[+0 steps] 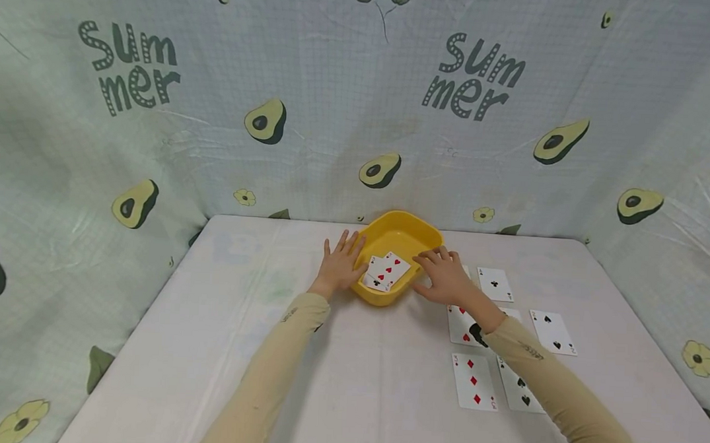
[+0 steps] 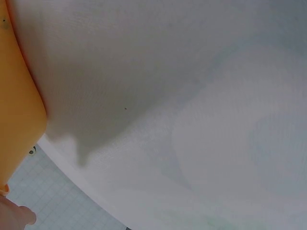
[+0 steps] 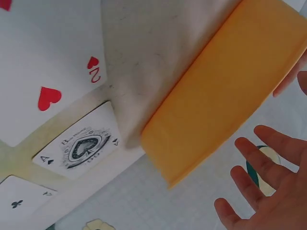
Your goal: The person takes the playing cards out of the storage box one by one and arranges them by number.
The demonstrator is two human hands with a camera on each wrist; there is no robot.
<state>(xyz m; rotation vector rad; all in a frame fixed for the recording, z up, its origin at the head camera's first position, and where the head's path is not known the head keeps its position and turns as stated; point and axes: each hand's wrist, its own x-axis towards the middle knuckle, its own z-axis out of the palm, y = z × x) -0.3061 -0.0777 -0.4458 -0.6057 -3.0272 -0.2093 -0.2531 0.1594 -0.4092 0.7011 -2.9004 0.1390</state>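
Note:
A yellow plastic basin [image 1: 428, 231] stands at the back middle of the table. Inside lie playing cards: a heart card [image 1: 396, 268] overlaps a club card [image 1: 372, 267]. My left hand [image 1: 338, 266] rests at the basin's left rim, fingers straight and spread. Only a bit of that hand [image 2: 13, 215] shows in the left wrist view, beside the basin wall [image 2: 19, 105]. Over the right rim hovers my right hand [image 1: 444, 277], fingers loosely spread and holding nothing. In the right wrist view its fingers [image 3: 259, 163] stand apart from the basin [image 3: 220, 91].
Several face-up cards lie right of the basin, including a two of hearts [image 3: 53, 57], an ace of spades [image 3: 81, 143], a three of diamonds [image 1: 474, 382] and a two of spades [image 1: 554, 332]. The right forearm covers part of them. A patterned cloth [image 1: 338, 62] hangs behind the table.

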